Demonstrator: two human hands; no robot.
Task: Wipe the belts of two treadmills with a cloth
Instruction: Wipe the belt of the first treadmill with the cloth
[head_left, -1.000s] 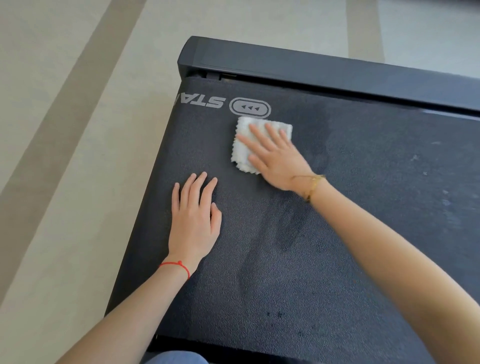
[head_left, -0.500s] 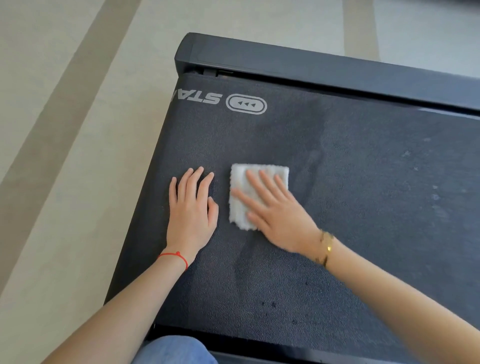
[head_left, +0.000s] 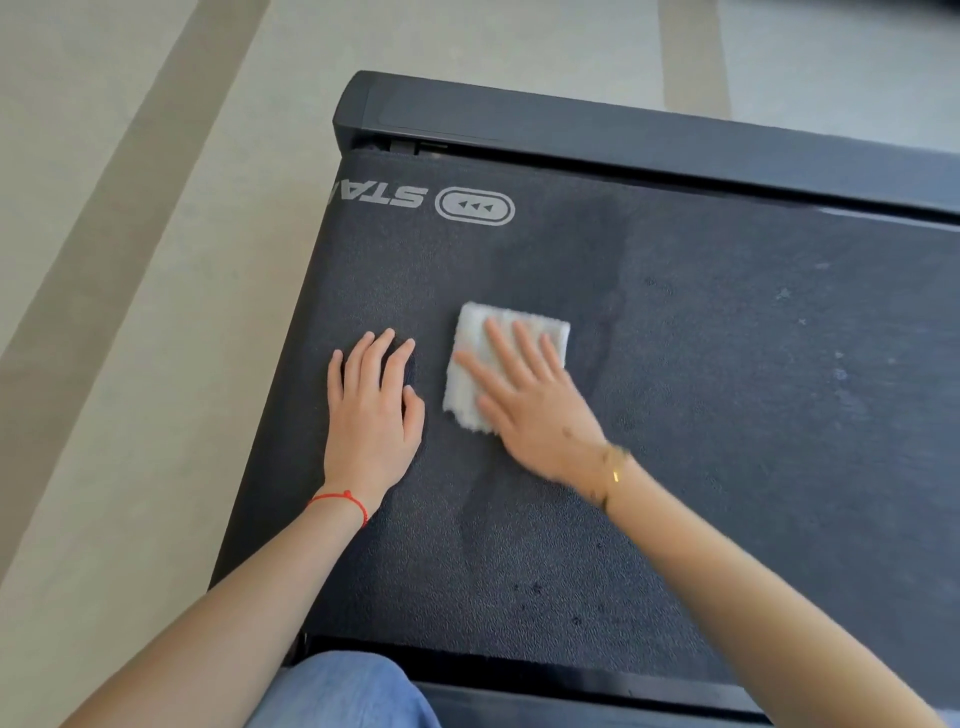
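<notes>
While left hand (head_left: 371, 415) rests flat, cloth (head_left: 498, 358) lies upright lengthwise.

views: 1; head-worn, wide-angle
position: above the treadmill belt (head_left: 727, 415)
facing: forward and steeply down
range: close; belt fills most of frame; floor (head_left: 130, 364) at left and top
shared field: n/a; only 1 view

The right hand (head_left: 540, 410) is motion-blurred — the cloth (head_left: 483, 364) lies partly hidden beneath it.
</notes>
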